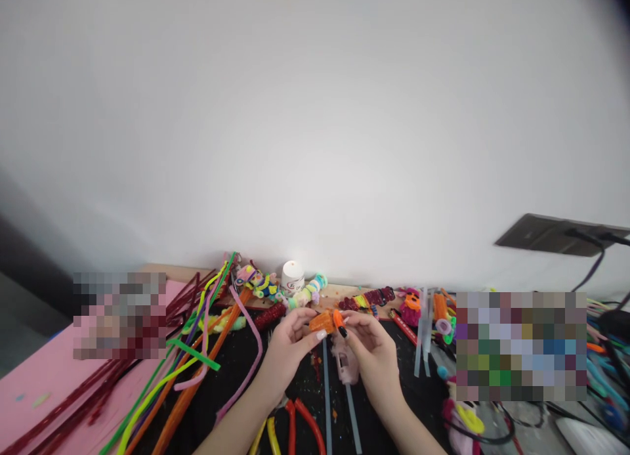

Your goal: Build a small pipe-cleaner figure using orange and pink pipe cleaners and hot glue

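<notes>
Near edge of the black mat: a tool with red handles and another with yellow handles, their heads too obscured for me to identify. To their right, two translucent sticks lie lengthwise, pointing away from the person. Near left, long fuzzy stems in orange, yellow, green, purple and dark red spread slantwise, partly over a pink surface. Mid-mat, a pale pink glue gun lies just beside the right hand; whether they touch, I cannot tell. Both hands are raised close together over the mat, fingers curled. The left hand pinches an orange fuzzy roll between thumb and fingers; the right grips a brighter orange piece at the roll's right end. Beyond the hands, left to right along the far side: a colourful figure, an upside-down white cup, a pastel fuzzy roll, and a dark red strip with yellow. Farthest, a pale wall bears a grey socket plate at right, with black cables plugged in.
</notes>
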Tool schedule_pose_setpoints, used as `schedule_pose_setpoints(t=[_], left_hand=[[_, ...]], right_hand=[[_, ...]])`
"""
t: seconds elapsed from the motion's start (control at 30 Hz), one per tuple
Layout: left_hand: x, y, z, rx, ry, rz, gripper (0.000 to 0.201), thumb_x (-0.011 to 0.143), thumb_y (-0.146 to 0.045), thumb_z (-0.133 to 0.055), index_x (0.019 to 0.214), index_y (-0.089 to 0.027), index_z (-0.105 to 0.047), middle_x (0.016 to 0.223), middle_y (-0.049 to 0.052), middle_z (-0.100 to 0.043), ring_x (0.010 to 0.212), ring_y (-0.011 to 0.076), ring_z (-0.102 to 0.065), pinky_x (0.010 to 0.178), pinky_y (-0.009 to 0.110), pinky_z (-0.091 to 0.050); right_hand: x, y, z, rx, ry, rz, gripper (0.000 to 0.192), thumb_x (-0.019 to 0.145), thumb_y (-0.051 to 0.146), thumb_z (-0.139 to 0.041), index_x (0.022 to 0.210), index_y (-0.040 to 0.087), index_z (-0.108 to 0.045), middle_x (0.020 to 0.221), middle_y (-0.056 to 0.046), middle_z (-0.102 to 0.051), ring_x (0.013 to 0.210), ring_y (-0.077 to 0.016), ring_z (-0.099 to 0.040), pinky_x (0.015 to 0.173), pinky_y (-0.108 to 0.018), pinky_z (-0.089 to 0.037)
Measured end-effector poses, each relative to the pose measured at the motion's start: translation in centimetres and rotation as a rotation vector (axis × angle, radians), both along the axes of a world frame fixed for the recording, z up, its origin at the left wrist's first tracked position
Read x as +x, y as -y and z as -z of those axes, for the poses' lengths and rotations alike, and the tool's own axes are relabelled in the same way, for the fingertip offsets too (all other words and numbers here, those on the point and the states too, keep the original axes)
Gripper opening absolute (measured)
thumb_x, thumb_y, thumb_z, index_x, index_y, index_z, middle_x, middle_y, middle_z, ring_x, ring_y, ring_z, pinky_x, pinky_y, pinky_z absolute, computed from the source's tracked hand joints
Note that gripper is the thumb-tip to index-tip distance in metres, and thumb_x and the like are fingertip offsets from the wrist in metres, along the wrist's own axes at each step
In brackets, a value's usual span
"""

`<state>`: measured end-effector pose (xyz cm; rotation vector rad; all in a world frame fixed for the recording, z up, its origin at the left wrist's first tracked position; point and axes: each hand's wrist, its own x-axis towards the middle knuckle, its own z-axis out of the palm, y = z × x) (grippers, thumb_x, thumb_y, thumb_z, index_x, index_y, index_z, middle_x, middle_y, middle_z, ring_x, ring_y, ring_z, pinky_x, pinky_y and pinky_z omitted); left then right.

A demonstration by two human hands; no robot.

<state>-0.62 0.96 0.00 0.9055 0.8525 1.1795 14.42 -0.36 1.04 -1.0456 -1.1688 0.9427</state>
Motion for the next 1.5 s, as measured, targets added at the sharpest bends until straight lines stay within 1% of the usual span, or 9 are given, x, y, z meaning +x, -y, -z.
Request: schedule_pose_setpoints(t=[0.23,0.37,0.63,0.97,1.1,1.2,1.3,1.4,1.5], left_hand=[[0.4,0.0,0.9,0.080,-0.023,0.032,0.030,0.065,-0.015,-0.069,0.087,-0.018,-0.050,0.095,0.005,-0.064,0.093,0.0195,-0.060,0.081,0.029,-0.044],[0.5,0.1,0.7,0.076,-0.083,0.054,0.031,0.064,-0.014,-0.069,0.083,-0.018,-0.045,0.082,0.003,-0.065,0.081,0.0175,-0.061,0.072,0.026,-0.045],[0.7,0.5,0.9,0.114,-0.153,0.067,0.030,0.065,-0.015,-0.067,0.076,-0.020,-0.040,0.074,0.000,-0.065,0.073,0.0162,-0.062,0.064,0.023,-0.043],[0.6,0.5,0.9,0.132,-0.191,0.036,0.028,0.063,-0.017,-0.068,0.074,-0.019,-0.043,0.070,-0.001,-0.063,0.068,0.0151,-0.060,0.060,0.022,-0.042],[0.6,0.5,1.0,0.138,-0.185,0.024,0.030,0.063,-0.020,-0.070,0.075,-0.019,-0.042,0.067,-0.002,-0.061,0.064,0.0131,-0.057,0.057,0.020,-0.040],[0.5,0.4,0.9,0.096,-0.095,0.055,0.033,0.065,-0.027,-0.070,0.076,-0.020,-0.040,0.066,-0.002,-0.061,0.059,0.0125,-0.057,0.055,0.020,-0.040],[0.3,0.1,0.5,0.019,-0.009,0.061,0.035,0.066,-0.032,-0.069,0.077,-0.020,-0.038,0.073,-0.001,-0.063,0.060,0.0130,-0.059,0.056,0.022,-0.043],[-0.2,-0.3,0.0,-0.107,0.037,-0.013,0.036,0.065,-0.037,-0.069,0.079,-0.019,-0.042,0.070,-0.002,-0.062,0.059,0.0122,-0.059,0.055,0.022,-0.044],[-0.7,-0.5,-0.4,-0.157,0.148,-0.129,0.036,0.065,-0.038,-0.069,0.082,-0.018,-0.045,0.074,-0.002,-0.062,0.058,0.0102,-0.059,0.056,0.022,-0.045]], right_hand=[[0.0,-0.1,0.7,0.007,0.041,-0.054,0.008,0.073,0.017,-0.061,0.080,0.020,-0.062,0.094,-0.006,-0.065,0.091,-0.0196,-0.063,0.082,-0.031,-0.051],[-0.1,0.0,0.6,0.026,0.081,-0.083,0.010,0.073,0.016,-0.060,0.081,0.020,-0.063,0.092,-0.006,-0.065,0.089,-0.0190,-0.063,0.079,-0.030,-0.051],[0.3,0.1,0.6,0.096,0.353,-0.083,0.016,0.072,0.009,-0.057,0.082,0.021,-0.064,0.089,-0.006,-0.066,0.089,-0.0207,-0.061,0.079,-0.032,-0.048],[0.1,0.0,0.5,0.053,0.322,-0.096,0.011,0.071,0.015,-0.061,0.081,0.019,-0.064,0.091,-0.007,-0.066,0.087,-0.0206,-0.062,0.077,-0.031,-0.050],[-0.1,0.1,0.5,0.027,0.248,-0.079,0.009,0.071,0.016,-0.062,0.079,0.019,-0.065,0.091,-0.007,-0.067,0.090,-0.0213,-0.062,0.078,-0.032,-0.050],[-0.1,0.0,0.3,-0.014,0.127,-0.055,0.008,0.071,0.021,-0.063,0.079,0.020,-0.064,0.091,-0.007,-0.067,0.089,-0.0213,-0.063,0.078,-0.033,-0.051],[0.1,-0.1,0.1,-0.042,0.062,0.003,0.012,0.070,0.025,-0.065,0.079,0.019,-0.063,0.090,-0.008,-0.068,0.087,-0.0211,-0.064,0.079,-0.034,-0.051],[0.2,-0.1,0.1,-0.035,0.068,0.002,0.013,0.069,0.026,-0.066,0.078,0.019,-0.060,0.091,-0.008,-0.067,0.087,-0.0207,-0.063,0.078,-0.033,-0.051],[0.0,0.1,0.3,-0.002,0.177,-0.064,0.011,0.071,0.024,-0.064,0.074,0.020,-0.055,0.091,-0.007,-0.067,0.083,-0.0192,-0.064,0.071,-0.029,-0.052]])
